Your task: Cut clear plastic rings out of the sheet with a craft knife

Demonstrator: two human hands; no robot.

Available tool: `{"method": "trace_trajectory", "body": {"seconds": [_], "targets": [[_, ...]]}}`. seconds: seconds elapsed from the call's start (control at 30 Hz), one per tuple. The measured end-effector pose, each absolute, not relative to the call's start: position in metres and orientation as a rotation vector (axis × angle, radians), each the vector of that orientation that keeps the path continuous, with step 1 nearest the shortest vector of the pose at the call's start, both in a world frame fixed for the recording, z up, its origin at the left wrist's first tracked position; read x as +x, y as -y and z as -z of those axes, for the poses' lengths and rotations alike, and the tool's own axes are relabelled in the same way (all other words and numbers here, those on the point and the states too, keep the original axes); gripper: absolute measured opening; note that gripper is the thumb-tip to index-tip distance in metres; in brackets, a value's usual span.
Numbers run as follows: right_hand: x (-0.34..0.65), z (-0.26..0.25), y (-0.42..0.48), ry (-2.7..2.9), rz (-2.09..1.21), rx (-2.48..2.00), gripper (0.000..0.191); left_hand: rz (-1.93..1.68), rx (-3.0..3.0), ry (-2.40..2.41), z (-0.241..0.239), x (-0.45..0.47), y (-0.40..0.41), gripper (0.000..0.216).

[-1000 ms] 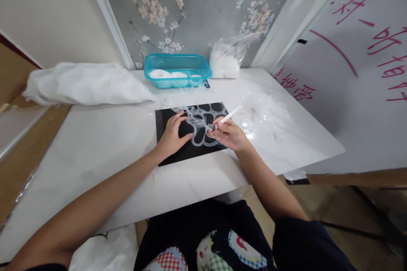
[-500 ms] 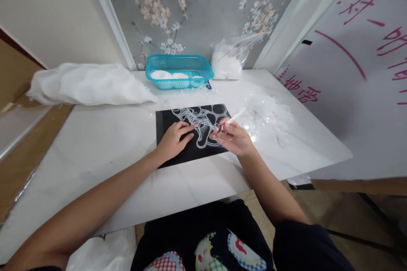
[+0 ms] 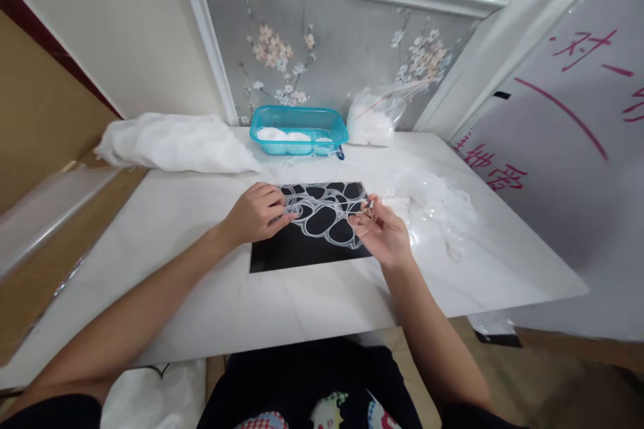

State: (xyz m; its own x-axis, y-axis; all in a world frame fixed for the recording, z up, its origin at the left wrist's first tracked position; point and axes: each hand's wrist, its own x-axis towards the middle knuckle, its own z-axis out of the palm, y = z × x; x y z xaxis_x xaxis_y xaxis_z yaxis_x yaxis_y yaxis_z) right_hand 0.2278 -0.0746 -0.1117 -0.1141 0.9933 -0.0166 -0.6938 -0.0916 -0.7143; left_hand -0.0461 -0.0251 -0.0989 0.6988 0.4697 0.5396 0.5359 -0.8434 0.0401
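A black mat [image 3: 296, 251] lies on the white table [image 3: 201, 281]. A web of thin white stretchy loops [image 3: 325, 211] is spread across its far half. My left hand [image 3: 256, 213] is closed, pinching the left edge of the web. My right hand [image 3: 380, 228] is closed on a thin tool [image 3: 369, 204] at the web's right edge; only its dark tip shows.
A teal basket [image 3: 299, 129] with white rounds stands at the back, a clear bag of white stuff [image 3: 369, 122] beside it. White cloth [image 3: 174, 142] lies back left. Crumpled clear film [image 3: 435, 204] sits right of the mat. A white board with red writing [image 3: 568, 141] leans on the right.
My hands moved apart and stretched the web wider over the mat. The left hand went from flat on the mat to pinching the web. The camera tilted up.
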Motion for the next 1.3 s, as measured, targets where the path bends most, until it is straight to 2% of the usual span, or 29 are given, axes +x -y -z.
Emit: {"method": "trace_trajectory", "body": {"seconds": [0.13,0.23,0.33,0.43,0.67,0.8,0.9,1.07,1.2,1.3], "targets": [[0.227,0.112,0.074,0.706,-1.510,-0.910,0.021,0.794,-3.030,0.794,0.072,-0.062,0.031,0.039],[0.223,0.114,0.077,0.921,-1.290,-1.212,0.028,0.704,-3.125,0.862,0.067,-0.074,0.040,0.058],[0.219,0.120,0.078,1.088,-1.051,-1.346,0.034,0.577,-3.137,0.875,0.083,-0.085,0.050,0.041],[0.219,0.131,0.076,1.172,-0.961,-1.385,0.036,0.579,-3.116,0.816,0.110,-0.095,0.061,0.024],[0.233,0.156,0.072,1.446,-0.742,-1.597,0.020,0.515,-3.068,0.861,0.141,-0.105,0.068,0.025],[0.248,0.150,0.069,1.423,-0.692,-1.750,0.031,0.504,-2.997,1.117,0.146,-0.106,0.067,0.037],[0.256,0.146,0.066,1.421,-0.644,-1.826,0.039,0.565,-2.887,1.198,0.146,-0.103,0.072,0.037],[0.271,0.150,0.057,1.387,-0.606,-1.915,0.041,0.628,-2.731,1.176,0.139,-0.102,0.077,0.033],[0.291,0.153,0.042,1.307,-0.585,-1.900,0.041,0.559,-2.804,1.145,0.139,-0.106,0.075,0.036],[0.295,0.149,0.033,1.164,-0.453,-1.925,0.040,0.590,-2.898,1.157,0.143,-0.106,0.074,0.042]]}}
